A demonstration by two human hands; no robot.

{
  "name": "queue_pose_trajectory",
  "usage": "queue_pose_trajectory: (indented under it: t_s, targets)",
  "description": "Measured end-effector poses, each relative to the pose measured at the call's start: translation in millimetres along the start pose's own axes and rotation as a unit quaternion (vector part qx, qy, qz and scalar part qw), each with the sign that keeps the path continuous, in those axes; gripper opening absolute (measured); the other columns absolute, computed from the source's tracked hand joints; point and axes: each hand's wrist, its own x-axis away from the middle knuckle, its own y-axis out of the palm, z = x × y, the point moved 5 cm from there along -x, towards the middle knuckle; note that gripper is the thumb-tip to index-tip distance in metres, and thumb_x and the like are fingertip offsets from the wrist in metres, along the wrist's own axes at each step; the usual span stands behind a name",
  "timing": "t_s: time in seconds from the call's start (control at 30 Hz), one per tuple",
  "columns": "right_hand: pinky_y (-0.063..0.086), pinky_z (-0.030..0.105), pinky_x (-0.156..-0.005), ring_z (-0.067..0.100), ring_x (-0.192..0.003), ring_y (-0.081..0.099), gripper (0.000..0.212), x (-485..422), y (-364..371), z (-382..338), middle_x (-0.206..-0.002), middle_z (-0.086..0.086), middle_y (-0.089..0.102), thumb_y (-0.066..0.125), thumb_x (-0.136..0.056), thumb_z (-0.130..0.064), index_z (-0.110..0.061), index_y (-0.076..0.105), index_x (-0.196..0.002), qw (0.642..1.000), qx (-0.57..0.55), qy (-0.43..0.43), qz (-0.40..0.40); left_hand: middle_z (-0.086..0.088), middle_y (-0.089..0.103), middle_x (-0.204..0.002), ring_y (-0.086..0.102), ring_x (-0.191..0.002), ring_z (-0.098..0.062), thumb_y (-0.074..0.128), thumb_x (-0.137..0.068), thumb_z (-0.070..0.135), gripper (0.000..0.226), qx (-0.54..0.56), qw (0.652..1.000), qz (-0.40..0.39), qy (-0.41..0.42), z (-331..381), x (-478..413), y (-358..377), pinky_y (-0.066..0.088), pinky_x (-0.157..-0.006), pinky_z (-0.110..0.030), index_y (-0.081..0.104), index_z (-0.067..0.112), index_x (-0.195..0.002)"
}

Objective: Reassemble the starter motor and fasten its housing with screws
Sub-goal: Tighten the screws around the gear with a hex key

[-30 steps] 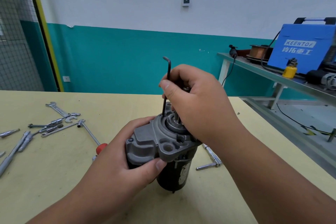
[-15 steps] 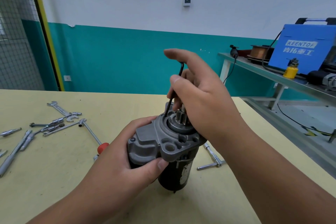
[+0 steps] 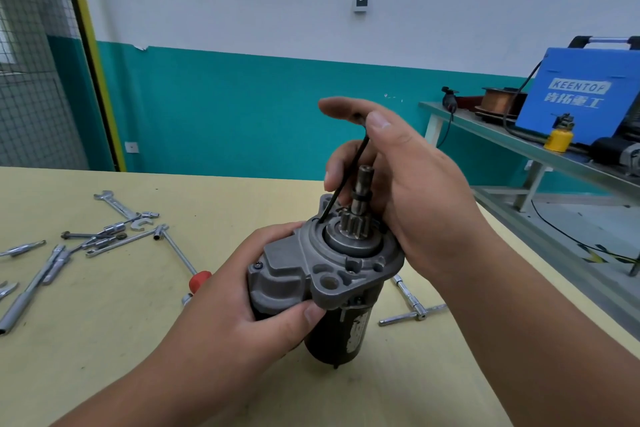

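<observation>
Starter motor point(image 3: 322, 274) stands upright on the yellow table point(image 3: 86, 340), pinion gear point(image 3: 353, 218) and shaft point(image 3: 363, 184) pointing up. My left hand point(image 3: 242, 315) is wrapped around the grey nose housing point(image 3: 294, 274) from the left side, thumb pressed under its front flange edge, black body point(image 3: 343, 333) below it.

My right hand point(image 3: 408, 191) pinches a black hex key point(image 3: 346, 180) between thumb and index finger at the top end; the other fingers curl loosely behind the shaft. Key leans, long leg down, tip sitting at a hole on the housing's far left rim, just beside the pinion. Can't tell whether it's seated in a screw head.

Loose wrenches and socket extensions point(image 3: 114, 229) lie scattered on the table to the left, well apart from the motor. A red-handled tool point(image 3: 199, 280) is partly hidden behind my left wrist. 1 T-shaped bar point(image 3: 412, 305) lies just right of the motor. Blue welder point(image 3: 585, 97) sits on the side bench at right.
</observation>
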Motion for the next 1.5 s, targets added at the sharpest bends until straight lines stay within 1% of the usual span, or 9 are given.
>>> queue_pose_trajectory:
  t_s: [0.17, 0.33, 0.7, 0.9, 1.0, 1.13, 1.2, 1.33, 1.5]
  targets:
    - [0.048, 0.029, -0.06, 0.02, -0.065, 0.053, 0.023, -2.3, 1.3, 0.0, -0.079, 0.01, 0.069, 0.052, -0.101, -0.041, -0.028, 0.07, -0.103, 0.998, -0.06, 0.01, -0.003, 0.016, 0.073, -0.129, 0.07, -0.119, -0.005, 0.084, -0.076, 0.047, 0.061, 0.004, 1.0, 0.0, -0.001, -0.5, -0.6, -0.7, 0.046, -0.096, -0.006, 0.058, 0.055, -0.131]
    - [0.046, 0.031, -0.061, 0.021, -0.064, 0.051, 0.015, -3.2, 2.1, -1.0, -0.076, 0.009, 0.07, 0.057, -0.098, -0.038, -0.027, 0.064, -0.091, 0.998, -0.055, 0.0, 0.008, 0.015, 0.074, -0.127, 0.07, -0.118, -0.005, 0.084, -0.077, 0.046, 0.059, 0.01, 1.0, 0.0, 0.002, -0.8, -1.0, -0.9, 0.049, -0.093, -0.008, 0.059, 0.054, -0.129]
    - [0.043, 0.028, -0.056, 0.023, -0.063, 0.046, 0.019, -1.9, 4.0, -8.1, -0.075, 0.01, 0.074, 0.063, -0.096, -0.034, -0.029, 0.062, -0.079, 0.999, -0.036, -0.023, 0.023, 0.016, 0.074, -0.126, 0.071, -0.116, -0.003, 0.083, -0.076, 0.048, 0.058, 0.0, 1.0, 0.003, 0.0, -0.3, -1.6, -1.4, 0.045, -0.094, -0.003, 0.059, 0.055, -0.128]
    - [0.041, 0.029, -0.055, 0.022, -0.06, 0.045, 0.023, -0.5, 3.8, -9.7, -0.074, 0.01, 0.074, 0.068, -0.091, -0.04, -0.023, 0.058, -0.08, 0.998, -0.033, -0.019, 0.051, 0.02, 0.073, -0.126, 0.069, -0.117, 0.0, 0.081, -0.076, 0.051, 0.057, -0.008, 1.0, 0.005, -0.002, -0.5, -1.9, -0.9, 0.043, -0.093, 0.0, 0.057, 0.058, -0.127]
    - [0.042, 0.027, -0.054, 0.019, -0.058, 0.046, 0.025, -0.3, 3.1, -10.4, -0.073, 0.01, 0.073, 0.066, -0.085, -0.041, -0.019, 0.056, -0.081, 0.997, -0.027, -0.023, 0.065, 0.02, 0.073, -0.126, 0.069, -0.117, 0.0, 0.08, -0.076, 0.052, 0.056, -0.009, 1.0, 0.002, -0.001, 0.6, -1.6, -0.2, 0.052, -0.089, -0.006, 0.057, 0.059, -0.127]
    - [0.044, 0.028, -0.054, 0.026, -0.061, 0.046, 0.021, -0.9, 1.2, -8.7, -0.075, 0.01, 0.074, 0.064, -0.1, -0.032, -0.018, 0.057, -0.086, 0.997, -0.002, -0.037, 0.062, 0.021, 0.073, -0.126, 0.069, -0.117, 0.0, 0.081, -0.076, 0.052, 0.059, -0.011, 1.0, 0.005, -0.004, 0.2, -0.7, 0.0, 0.049, -0.092, -0.005, 0.056, 0.059, -0.128]
    - [0.045, 0.029, -0.055, 0.028, -0.061, 0.048, 0.018, -0.8, -2.8, -12.0, -0.075, 0.01, 0.075, 0.062, -0.098, -0.029, -0.016, 0.058, -0.087, 0.997, 0.01, -0.056, 0.057, 0.022, 0.072, -0.127, 0.069, -0.118, 0.001, 0.081, -0.076, 0.053, 0.063, -0.021, 1.0, 0.002, -0.007, -0.5, -0.5, 0.2, 0.056, -0.09, -0.014, 0.054, 0.059, -0.131]
    - [0.047, 0.031, -0.055, 0.024, -0.058, 0.057, 0.016, -3.4, -11.0, -15.9, -0.076, 0.012, 0.076, 0.061, -0.096, -0.025, -0.014, 0.059, -0.085, 0.996, 0.002, -0.069, 0.064, 0.026, 0.069, -0.13, 0.066, -0.12, 0.004, 0.08, -0.076, 0.057, 0.067, -0.017, 1.0, 0.004, -0.025, -4.8, -2.4, -1.6, 0.049, -0.099, -0.028, 0.05, 0.058, -0.136]
    - [0.047, 0.023, -0.05, 0.017, -0.056, 0.061, 0.02, -7.8, -13.9, -10.6, -0.079, 0.013, 0.077, 0.065, -0.091, -0.031, -0.013, 0.057, -0.086, 0.997, -0.058, -0.028, 0.037, 0.03, 0.068, -0.129, 0.065, -0.118, 0.007, 0.085, -0.069, 0.064, 0.071, 0.011, 0.999, 0.008, -0.038, -8.3, -3.1, -1.7, 0.053, -0.087, -0.008, 0.049, 0.063, -0.13]
